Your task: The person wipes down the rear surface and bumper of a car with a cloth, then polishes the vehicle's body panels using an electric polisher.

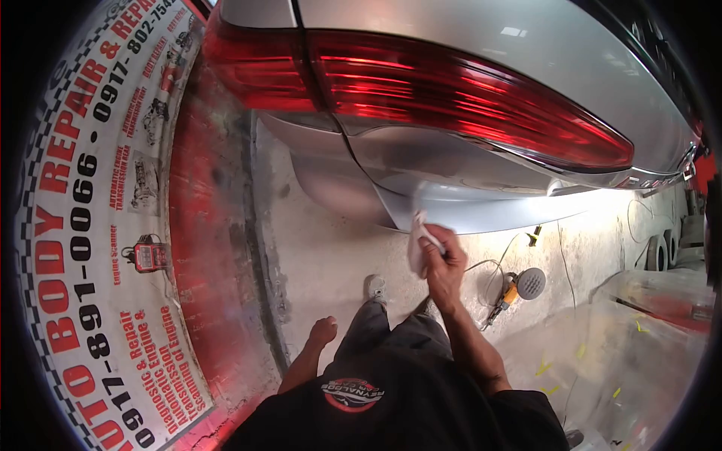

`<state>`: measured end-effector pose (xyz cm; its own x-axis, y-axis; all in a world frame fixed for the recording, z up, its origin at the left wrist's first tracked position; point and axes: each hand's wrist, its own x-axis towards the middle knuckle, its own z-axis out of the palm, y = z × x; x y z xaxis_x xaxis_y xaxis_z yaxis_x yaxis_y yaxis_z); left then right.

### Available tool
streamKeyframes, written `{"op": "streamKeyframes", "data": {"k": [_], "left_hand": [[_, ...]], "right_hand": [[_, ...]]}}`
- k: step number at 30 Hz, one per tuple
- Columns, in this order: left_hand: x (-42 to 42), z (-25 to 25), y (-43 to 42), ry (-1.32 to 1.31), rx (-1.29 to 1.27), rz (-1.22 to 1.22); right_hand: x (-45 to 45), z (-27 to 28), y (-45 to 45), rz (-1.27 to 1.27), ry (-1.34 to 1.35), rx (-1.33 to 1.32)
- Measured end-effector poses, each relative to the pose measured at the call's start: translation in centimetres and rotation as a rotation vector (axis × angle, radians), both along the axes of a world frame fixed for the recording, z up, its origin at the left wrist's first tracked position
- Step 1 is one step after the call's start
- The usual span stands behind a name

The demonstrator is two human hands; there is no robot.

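My right hand (445,263) is raised in front of the car's rear corner, its fingers closed on a pale cloth (416,252). The cloth looks thin and crumpled, and its upper end is blurred close to the lower edge of the silver bumper (421,169). Whether it touches the bumper I cannot tell. Above the bumper runs a long red tail light (451,90). My left hand (323,329) hangs low beside my leg, curled into a loose fist, with nothing visible in it.
An orange power sander (511,292) with a round grey pad lies on the floor at right, its cord trailing. A printed banner (98,225) covers the left wall. Clear plastic sheeting (602,361) spreads at lower right. Tyres (658,252) stand at far right.
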<state>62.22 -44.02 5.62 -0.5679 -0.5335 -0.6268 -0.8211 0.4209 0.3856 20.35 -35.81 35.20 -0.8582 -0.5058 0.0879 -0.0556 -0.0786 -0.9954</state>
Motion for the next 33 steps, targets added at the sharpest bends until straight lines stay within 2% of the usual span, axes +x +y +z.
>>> {"op": "streamKeyframes", "data": {"k": [1,3,4,6,9,12,14,17,19,21,23,24,27,28,30,33], "left_hand": [[0.7,0.1,-0.1,-0.032,-0.006,-0.026],[0.2,0.4,-1.1,-0.010,-0.027,-0.021],[-0.1,0.1,-1.8,0.001,-0.025,-0.024],[-1.2,0.2,-3.0,0.037,-0.066,-0.017],[-3.1,-0.1,-4.8,0.236,-0.114,0.066],[-4.4,1.7,-5.6,0.336,-0.108,0.056],[-3.7,1.5,-6.3,0.279,-0.086,0.031],[-2.0,0.3,-6.2,0.148,-0.054,-0.035],[-1.3,-0.4,-7.1,0.108,-0.054,-0.038],[0.1,-0.6,-7.3,0.104,-0.045,0.003],[0.5,-0.5,-7.9,0.106,-0.060,-0.020],[1.1,-0.7,-7.9,0.105,-0.065,-0.034],[1.5,-1.9,-8.5,0.176,-0.096,-0.026],[1.0,-1.9,-9.0,0.079,-0.060,-0.069],[-0.2,-1.1,-9.8,0.124,-0.086,-0.074],[-2.6,-0.7,-10.6,0.223,-0.107,-0.058]], "right_hand": [[-1.0,3.1,-0.6,-0.056,0.349,-0.049],[-2.9,7.6,-1.9,-0.177,0.859,0.036],[-4.0,9.0,-2.9,-0.211,1.031,0.061],[-6.3,9.3,-5.4,-0.274,1.169,0.188],[-6.6,9.1,-9.2,-0.367,1.319,0.285],[-3.5,9.0,-13.7,-0.392,1.283,0.348],[-3.0,8.9,-14.4,-0.406,1.271,0.349],[-5.2,9.2,-10.9,-0.207,1.468,0.451],[-5.6,9.9,-9.4,-0.366,1.317,0.500],[-4.4,9.9,-11.3,-0.421,1.232,0.455],[-3.7,7.8,-13.2,-0.269,1.368,0.435],[-2.0,9.1,-14.3,-0.300,1.212,0.403],[-3.0,9.1,-13.2,-0.276,1.294,0.388],[-3.8,8.9,-12.0,-0.252,1.331,0.403],[-6.2,8.8,-8.8,-0.230,1.407,0.436],[-7.9,7.7,-4.9,-0.410,1.283,0.399]]}}
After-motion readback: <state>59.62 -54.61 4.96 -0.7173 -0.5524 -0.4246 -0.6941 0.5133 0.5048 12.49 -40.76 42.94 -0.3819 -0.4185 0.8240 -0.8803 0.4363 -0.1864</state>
